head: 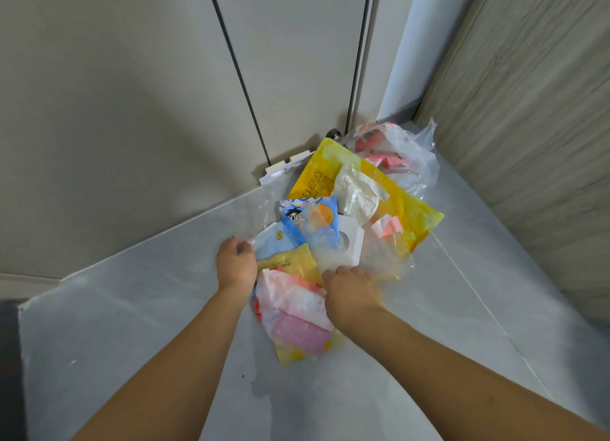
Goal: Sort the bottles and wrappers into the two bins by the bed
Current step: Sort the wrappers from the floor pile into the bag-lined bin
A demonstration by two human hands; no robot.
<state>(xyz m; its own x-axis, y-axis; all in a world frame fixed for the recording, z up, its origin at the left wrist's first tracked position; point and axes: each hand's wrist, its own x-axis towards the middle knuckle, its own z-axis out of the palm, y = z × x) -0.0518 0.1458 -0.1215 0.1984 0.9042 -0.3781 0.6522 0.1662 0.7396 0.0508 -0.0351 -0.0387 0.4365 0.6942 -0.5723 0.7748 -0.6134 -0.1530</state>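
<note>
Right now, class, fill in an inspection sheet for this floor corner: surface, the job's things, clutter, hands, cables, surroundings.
Surface: grey tiled floor, a few dark specks.
Job's things: large yellow wrapper, blue cartoon wrapper, pink and white wrapper, all in one pile; no bottles or bins seen.
Clutter: clear plastic bag with pink scraps, crumpled white tissue.
Hands: left hand grips the pile's left edge; right hand rests on the pile, fingers hidden.
Cables: nothing seen.
Surroundings: beige cabinet doors, wood-grain panel.

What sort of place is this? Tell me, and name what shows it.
Probably a corner of a room in a home: pale grey floor tiles, tall beige cupboard doors with a round dark doorstop, and a wood-grain wall panel. Snack wrappers lie piled on the floor.
</note>
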